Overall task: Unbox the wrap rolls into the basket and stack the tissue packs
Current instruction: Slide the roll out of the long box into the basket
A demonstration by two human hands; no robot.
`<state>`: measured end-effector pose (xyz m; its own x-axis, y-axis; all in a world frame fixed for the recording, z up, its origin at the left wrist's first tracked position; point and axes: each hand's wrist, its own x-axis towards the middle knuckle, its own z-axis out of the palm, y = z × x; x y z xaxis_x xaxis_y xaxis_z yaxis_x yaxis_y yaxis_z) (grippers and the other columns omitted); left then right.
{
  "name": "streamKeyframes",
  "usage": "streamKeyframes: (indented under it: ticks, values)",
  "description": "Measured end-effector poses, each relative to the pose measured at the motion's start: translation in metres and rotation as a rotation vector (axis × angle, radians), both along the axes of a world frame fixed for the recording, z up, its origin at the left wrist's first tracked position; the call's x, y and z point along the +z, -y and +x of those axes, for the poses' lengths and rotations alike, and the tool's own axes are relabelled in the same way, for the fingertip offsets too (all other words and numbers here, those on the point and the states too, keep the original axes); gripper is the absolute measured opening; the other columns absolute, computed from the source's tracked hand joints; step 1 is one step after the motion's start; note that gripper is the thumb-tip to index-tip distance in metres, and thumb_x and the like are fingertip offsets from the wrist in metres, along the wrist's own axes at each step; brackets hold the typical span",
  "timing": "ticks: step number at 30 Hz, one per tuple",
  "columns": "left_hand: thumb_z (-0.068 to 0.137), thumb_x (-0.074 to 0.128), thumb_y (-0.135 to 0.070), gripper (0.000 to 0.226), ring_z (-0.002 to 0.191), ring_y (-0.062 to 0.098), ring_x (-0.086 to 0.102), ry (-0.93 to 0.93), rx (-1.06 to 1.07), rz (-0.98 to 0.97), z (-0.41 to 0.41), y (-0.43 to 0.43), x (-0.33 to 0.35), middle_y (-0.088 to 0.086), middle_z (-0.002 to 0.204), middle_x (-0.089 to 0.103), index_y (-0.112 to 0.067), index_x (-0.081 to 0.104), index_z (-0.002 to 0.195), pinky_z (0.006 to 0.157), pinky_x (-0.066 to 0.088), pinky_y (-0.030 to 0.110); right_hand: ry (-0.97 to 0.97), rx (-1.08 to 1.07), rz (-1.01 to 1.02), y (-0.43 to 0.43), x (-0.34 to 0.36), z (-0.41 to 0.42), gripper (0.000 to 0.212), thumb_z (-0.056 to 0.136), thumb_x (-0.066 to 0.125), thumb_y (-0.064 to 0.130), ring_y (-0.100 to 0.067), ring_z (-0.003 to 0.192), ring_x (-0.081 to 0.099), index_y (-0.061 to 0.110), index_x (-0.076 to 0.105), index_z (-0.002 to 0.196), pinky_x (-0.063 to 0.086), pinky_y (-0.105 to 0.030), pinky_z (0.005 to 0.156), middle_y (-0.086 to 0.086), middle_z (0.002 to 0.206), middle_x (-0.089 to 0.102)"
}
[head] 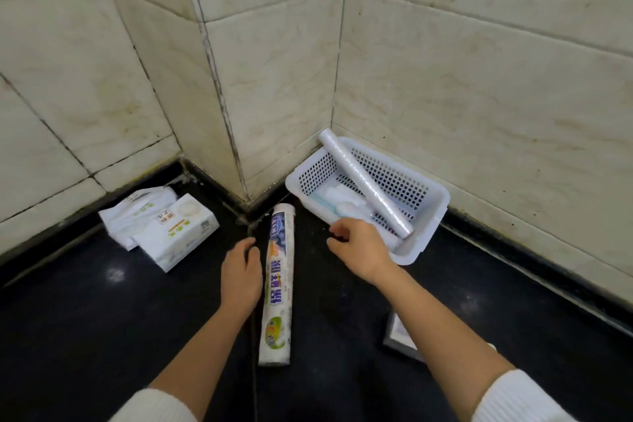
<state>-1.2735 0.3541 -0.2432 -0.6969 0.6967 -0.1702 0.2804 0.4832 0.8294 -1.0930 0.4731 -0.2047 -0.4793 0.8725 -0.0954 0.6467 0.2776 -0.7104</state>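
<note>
We are looking at the printed wrap roll lying lengthwise on the dark floor, pointing toward the tiled corner — a long, stiff cylinder in a glossy sleeve, so we are judging it light, rigid and a little slippery, and free to roll sideways. We are thinking the middle of its length is the place to take it, fingers curling around from one side. Our left hand is sitting just beside it on the left, fingers loosely curved and part open, holding nothing; whether the fingertips are touching the sleeve we cannot tell. Our right hand is hovering at the near rim of the white basket, fingers half curled, nothing in it. A bare wrap roll is already leaning inside the basket, its top end poking over the far rim. The tissue packs are lying well apart to the left against the wall — soft, squashy, loosely heaped.
</note>
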Motion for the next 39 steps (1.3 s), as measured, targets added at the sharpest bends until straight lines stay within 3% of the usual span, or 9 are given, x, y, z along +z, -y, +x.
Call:
streamKeyframes:
  ticks: [7, 11, 15, 19, 23, 28, 33, 37, 39]
  values:
    - [0.098, 0.045, -0.015, 0.031, 0.111, 0.019, 0.059, 0.276, -0.038, -0.117, 0.006, 0.077, -0.045, 0.008, 0.126, 0.063, -0.01, 0.063, 0.122, 0.099, 0.046, 0.033, 0.08, 0.122, -0.1, 0.085, -0.055, -0.042, 0.036, 0.093, 0.055, 0.027, -0.02, 0.104, 0.056, 0.022, 0.059, 0.129, 0.05, -0.034, 0.091, -0.006, 0.115, 0.055]
    - [0.097, 0.046, -0.01, 0.032, 0.087, -0.007, 0.065, 0.344, -0.209, -0.084, 0.014, 0.091, -0.045, 0.0, 0.114, 0.07, -0.019, 0.066, 0.12, 0.072, 0.046, 0.007, 0.177, 0.132, -0.069, 0.104, -0.065, -0.054, 0.046, 0.096, 0.048, 0.031, -0.022, 0.109, 0.047, 0.028, 0.044, 0.141, 0.048, -0.04, 0.095, -0.005, 0.117, 0.044]
    - [0.093, 0.05, -0.003, 0.036, 0.094, -0.004, 0.063, 0.394, -0.232, -0.04, 0.017, 0.093, -0.043, -0.002, 0.115, 0.068, -0.018, 0.065, 0.123, 0.076, 0.046, 0.004, 0.213, 0.036, -0.032, 0.109, -0.064, -0.055, 0.047, 0.095, 0.047, 0.035, -0.023, 0.109, 0.052, 0.019, 0.048, 0.139, 0.049, -0.039, 0.092, -0.006, 0.115, 0.049]
    - [0.088, 0.058, -0.002, 0.032, 0.101, 0.013, 0.066, 0.459, -0.26, -0.028, 0.028, 0.087, -0.038, 0.006, 0.112, 0.07, -0.017, 0.068, 0.115, 0.091, 0.053, 0.026, 0.172, -0.113, -0.106, 0.105, -0.064, -0.04, 0.034, 0.091, 0.054, 0.043, -0.023, 0.088, 0.06, 0.017, 0.067, 0.109, 0.046, -0.031, 0.07, -0.007, 0.096, 0.058]
    - [0.083, 0.067, -0.007, 0.024, 0.094, 0.015, 0.064, 0.467, -0.253, -0.057, 0.043, 0.076, -0.036, 0.004, 0.107, 0.064, -0.021, 0.06, 0.102, 0.078, 0.052, 0.027, 0.094, -0.176, -0.201, 0.097, -0.064, -0.024, 0.034, 0.086, 0.061, 0.039, -0.014, 0.055, 0.051, 0.013, 0.062, 0.064, 0.045, -0.034, 0.057, -0.004, 0.059, 0.06]
    - [0.08, 0.073, -0.012, 0.032, 0.098, 0.017, 0.064, 0.494, -0.245, -0.102, 0.042, 0.07, -0.038, 0.006, 0.109, 0.064, -0.016, 0.055, 0.106, 0.085, 0.055, 0.035, 0.073, -0.167, -0.176, 0.094, -0.061, -0.023, 0.021, 0.088, 0.059, 0.031, -0.022, 0.075, 0.064, 0.014, 0.069, 0.096, 0.053, -0.038, 0.069, -0.007, 0.083, 0.071]
    - [0.082, 0.072, -0.015, 0.048, 0.103, 0.018, 0.064, 0.568, -0.226, -0.132, 0.038, 0.074, -0.039, 0.005, 0.115, 0.064, -0.018, 0.049, 0.125, 0.094, 0.053, 0.04, 0.227, 0.032, 0.073, 0.093, -0.06, -0.017, 0.047, 0.094, 0.046, 0.018, -0.019, 0.088, 0.053, 0.03, 0.045, 0.139, 0.048, -0.032, 0.073, -0.001, 0.106, 0.048]
    - [0.082, 0.072, -0.014, 0.047, 0.102, 0.014, 0.066, 0.595, -0.233, -0.129, 0.035, 0.073, -0.039, 0.003, 0.115, 0.067, -0.015, 0.058, 0.126, 0.095, 0.053, 0.036, 0.44, 0.063, 0.164, 0.085, -0.055, -0.023, 0.016, 0.092, 0.042, 0.019, -0.025, 0.091, 0.049, 0.014, 0.057, 0.095, 0.043, -0.034, 0.074, -0.003, 0.099, 0.042]
    - [0.082, 0.071, -0.012, 0.043, 0.103, 0.014, 0.066, 0.606, -0.25, -0.122, 0.034, 0.073, -0.036, 0.002, 0.113, 0.069, -0.018, 0.063, 0.124, 0.098, 0.052, 0.037, 0.427, -0.001, 0.076, 0.083, -0.053, -0.031, 0.028, 0.093, 0.043, 0.032, -0.024, 0.094, 0.051, 0.01, 0.057, 0.082, 0.049, -0.039, 0.081, -0.005, 0.101, 0.045]
